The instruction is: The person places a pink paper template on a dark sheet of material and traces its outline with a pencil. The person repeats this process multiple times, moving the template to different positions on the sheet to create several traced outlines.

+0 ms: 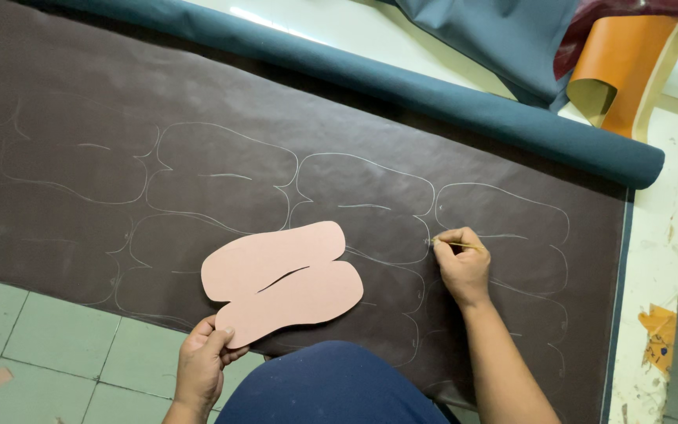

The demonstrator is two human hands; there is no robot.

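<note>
Nearest the camera, below the worktop's front edge, the left hand (202, 363) pinches the lower corner of a pink template (280, 281), thumb on top and fingers closed beneath it. That template is a flat card cut-out with a two-lobed outline and a thin slit through its middle; most of it lies on the dark brown sheet (80, 86) while its gripped end hangs past the sheet's near edge. It looks light and fairly stiff, holding its shape though partly unsupported, so a pinch at an outer edge seems enough, away from the slit where it would likely bend

Just to the right and a little further in, the right hand (461, 263) is curled shut around a thin marking stick (455, 244), its tip touching the sheet on a pale traced line. Similar chalk outlines (225, 177) run in rows across the sheet, which looks soft and limp

Beyond these, a teal roll (449, 102) lies across the sheet's far side, and an orange roll (629, 67) rests at the far right corner of the worktop (657, 235)
</note>
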